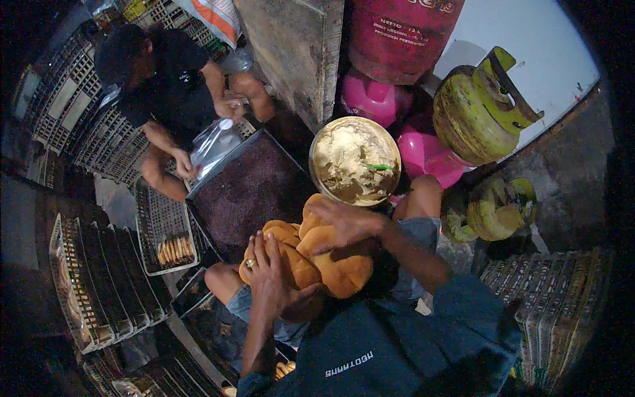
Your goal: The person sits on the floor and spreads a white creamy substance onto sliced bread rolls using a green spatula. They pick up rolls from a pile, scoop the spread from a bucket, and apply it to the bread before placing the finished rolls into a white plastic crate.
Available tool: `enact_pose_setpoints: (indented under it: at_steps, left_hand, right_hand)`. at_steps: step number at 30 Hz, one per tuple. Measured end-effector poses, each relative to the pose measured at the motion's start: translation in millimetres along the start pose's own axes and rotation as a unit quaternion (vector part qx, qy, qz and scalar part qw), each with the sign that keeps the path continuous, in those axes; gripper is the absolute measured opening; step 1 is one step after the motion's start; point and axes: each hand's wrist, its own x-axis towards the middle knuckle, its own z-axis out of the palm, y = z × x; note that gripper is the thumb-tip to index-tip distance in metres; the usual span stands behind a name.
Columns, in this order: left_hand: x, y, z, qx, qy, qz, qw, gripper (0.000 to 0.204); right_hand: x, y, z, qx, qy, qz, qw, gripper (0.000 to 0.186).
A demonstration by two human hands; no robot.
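A pile of connected golden-brown buns (344,270) lies over my lap. My left hand (268,271) grips the left side of the pile, fingers over the crust and thumb spread toward the middle. My right hand (347,228) holds the upper right buns, fingers curved over them and partly in shadow. Just beyond the bread are a square metal tray of dark granular stuff (245,185) and a round tin of pale cream (347,149) with a green-handled tool (378,167) in it. The underside of the buns is hidden.
A co-worker (162,86) at upper left holds a clear plastic bag (215,145). Crates (99,278) stand on both sides, one basket (162,218) holding bread. Pink gas cylinders (374,102) and yellow-green ones (473,122) stand at upper right beside a worn board (288,46).
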Motion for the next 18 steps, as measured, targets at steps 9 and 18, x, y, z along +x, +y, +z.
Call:
enact_pose_setpoints:
  at_steps: [9,18]
  left_hand:
    - [-9.9,-4.9,-8.0,-0.045,0.030,-0.026,0.998,0.134]
    - [21.7,8.3,-78.1,-0.508,0.320,0.053,0.798,0.109]
  right_hand:
    - [-23.2,23.2,-100.4,-0.385,0.255,0.258,0.849,0.046]
    - [-41.5,21.3,-96.2,-0.337,0.167,0.200,0.905,0.012]
